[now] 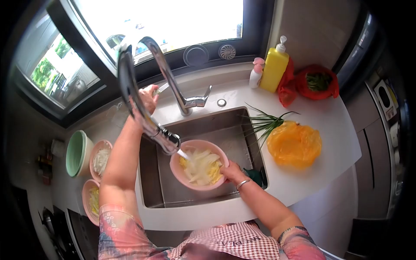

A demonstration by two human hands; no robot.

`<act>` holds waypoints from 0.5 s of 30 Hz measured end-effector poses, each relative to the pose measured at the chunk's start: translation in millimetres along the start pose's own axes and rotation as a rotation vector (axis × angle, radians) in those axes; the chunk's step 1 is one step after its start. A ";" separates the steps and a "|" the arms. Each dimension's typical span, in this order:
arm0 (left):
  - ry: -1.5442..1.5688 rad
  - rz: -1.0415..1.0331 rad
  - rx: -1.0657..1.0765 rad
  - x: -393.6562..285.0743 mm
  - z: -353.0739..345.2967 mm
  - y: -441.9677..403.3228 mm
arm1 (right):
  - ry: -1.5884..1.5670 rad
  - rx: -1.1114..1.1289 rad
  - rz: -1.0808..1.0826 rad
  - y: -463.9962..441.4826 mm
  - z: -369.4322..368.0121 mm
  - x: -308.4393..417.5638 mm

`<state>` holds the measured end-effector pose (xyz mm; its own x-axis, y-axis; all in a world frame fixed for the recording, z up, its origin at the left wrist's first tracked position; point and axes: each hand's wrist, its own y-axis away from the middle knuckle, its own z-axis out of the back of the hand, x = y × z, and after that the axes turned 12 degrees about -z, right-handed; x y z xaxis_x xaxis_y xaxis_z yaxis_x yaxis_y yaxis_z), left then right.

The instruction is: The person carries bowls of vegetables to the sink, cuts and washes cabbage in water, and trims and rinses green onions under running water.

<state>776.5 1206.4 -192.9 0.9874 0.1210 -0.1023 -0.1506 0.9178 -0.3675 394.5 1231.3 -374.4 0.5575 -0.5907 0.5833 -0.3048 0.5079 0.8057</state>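
A pink bowl [175, 167] of pale sliced vegetable and yellow pieces is in the steel sink [225, 125]. Water runs into it from the chrome faucet [167, 141]. My right hand [232, 172], with a bangle at the wrist, grips the bowl's right rim. Behind the faucet's spout, my left hand [149, 99] is raised near the window ledge, its fingers curled around something I cannot make out, beside a pale, blade-like object [163, 88].
At left stand a green bowl [74, 154] and two pink bowls [96, 167] [88, 203] of cut vegetables. On the right are an orange bag [294, 145], green stalks [269, 123], a yellow bottle [274, 69], a pink-topped bottle [256, 73] and a red bag [303, 82].
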 end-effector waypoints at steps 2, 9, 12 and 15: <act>-0.163 -0.037 0.015 6.3 -28.6 -31.1 | 0.018 -0.015 0.021 -10.9 -1.1 -4.9; -0.060 -0.150 0.111 4.7 -83.8 -104.1 | 0.040 -0.044 0.018 -11.0 0.1 -0.9; -0.137 -0.222 0.147 8.2 -97.1 -115.1 | -0.056 -0.032 0.051 -11.5 -1.7 -2.1; -0.146 -0.288 -0.065 17.5 -113.9 -110.8 | -0.142 0.041 0.007 -2.9 3.2 7.9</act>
<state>804.9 1063.7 -259.3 0.9858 -0.0830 0.1460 0.1377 0.8967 -0.4206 397.3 1223.1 -371.9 0.4411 -0.6715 0.5954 -0.3411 0.4882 0.8033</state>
